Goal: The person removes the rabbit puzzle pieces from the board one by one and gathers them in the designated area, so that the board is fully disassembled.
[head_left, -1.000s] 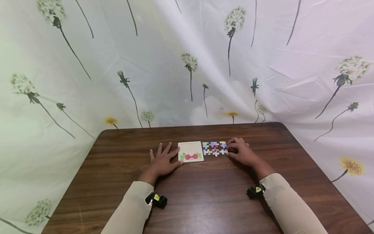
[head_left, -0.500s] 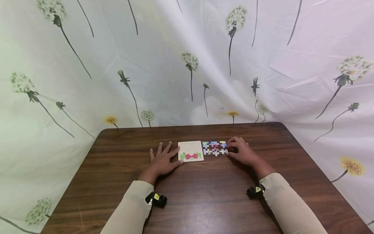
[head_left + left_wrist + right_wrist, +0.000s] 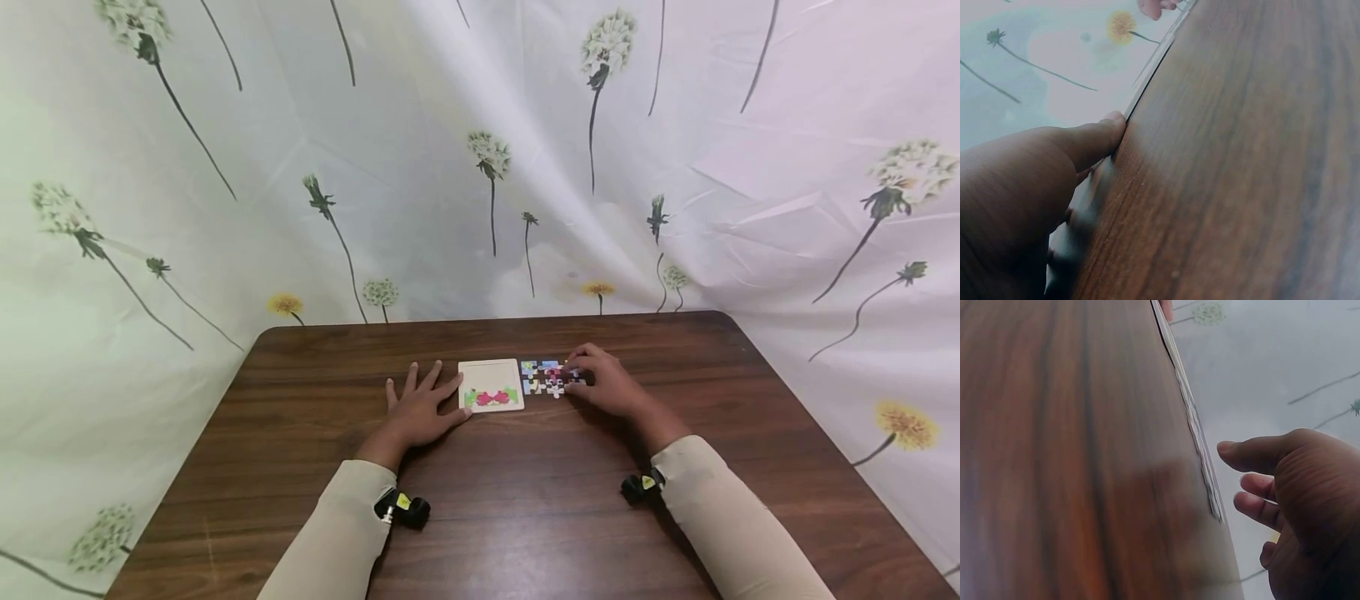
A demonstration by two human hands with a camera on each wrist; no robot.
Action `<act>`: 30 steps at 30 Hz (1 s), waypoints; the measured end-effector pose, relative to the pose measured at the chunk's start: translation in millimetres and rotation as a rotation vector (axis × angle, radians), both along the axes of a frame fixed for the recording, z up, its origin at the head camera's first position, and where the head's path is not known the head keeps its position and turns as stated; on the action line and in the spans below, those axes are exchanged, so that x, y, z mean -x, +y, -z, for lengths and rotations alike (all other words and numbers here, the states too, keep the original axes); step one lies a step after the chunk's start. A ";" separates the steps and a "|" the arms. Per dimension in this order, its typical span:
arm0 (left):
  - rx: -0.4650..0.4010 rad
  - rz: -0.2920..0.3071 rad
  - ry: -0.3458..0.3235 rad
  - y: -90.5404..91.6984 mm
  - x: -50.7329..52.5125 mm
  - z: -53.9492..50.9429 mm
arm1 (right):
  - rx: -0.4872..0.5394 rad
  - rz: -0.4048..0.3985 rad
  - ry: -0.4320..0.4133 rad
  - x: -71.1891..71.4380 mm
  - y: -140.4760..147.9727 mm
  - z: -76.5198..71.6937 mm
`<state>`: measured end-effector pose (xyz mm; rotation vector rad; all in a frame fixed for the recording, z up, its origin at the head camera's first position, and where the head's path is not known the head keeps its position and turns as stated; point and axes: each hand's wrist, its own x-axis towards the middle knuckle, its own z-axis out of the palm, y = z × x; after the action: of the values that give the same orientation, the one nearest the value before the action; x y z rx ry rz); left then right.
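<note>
My left hand [image 3: 416, 417] lies on the table with its fingers spread. Its thumb and index finger touch the left edge of a white puzzle tray [image 3: 489, 377], which has red and green pieces along its bottom. Right of the tray, several loose jigsaw pieces [image 3: 533, 387] lie in rows, blue, white and pink. Over the right end of these pieces hovers my right hand [image 3: 613, 388], partly covering them. In the right wrist view, its thumb [image 3: 1250, 453] and fingers are apart with nothing between them. The left wrist view shows the left thumb [image 3: 1100, 132] against the tray's edge.
The brown wooden table [image 3: 495, 492] extends around the tray and pieces. Behind it hangs a pale curtain [image 3: 420, 167] printed with dandelions. Small black cameras [image 3: 411, 510] are strapped at both wrists.
My right hand has moved left and slightly up, from the right end of the loose pieces to above them. The left hand and the tray have stayed put.
</note>
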<state>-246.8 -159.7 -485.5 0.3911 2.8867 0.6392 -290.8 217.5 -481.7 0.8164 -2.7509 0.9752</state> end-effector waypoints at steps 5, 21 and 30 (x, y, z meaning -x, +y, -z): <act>0.000 0.000 0.006 -0.5 -0.4 1.5 | 0.023 -0.030 -0.007 2.7 -20.6 -0.8; -0.037 -0.003 0.009 -1.2 1.8 5.6 | 0.043 -0.123 -0.081 -0.9 -75.4 -7.4; -0.038 -0.009 -0.007 -2.2 4.9 8.5 | 0.013 -0.137 -0.097 -5.7 -99.5 -10.7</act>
<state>-251.8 -161.9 -494.0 0.3808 2.8749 0.6963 -285.1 118.0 -471.0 0.9931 -2.7966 1.0829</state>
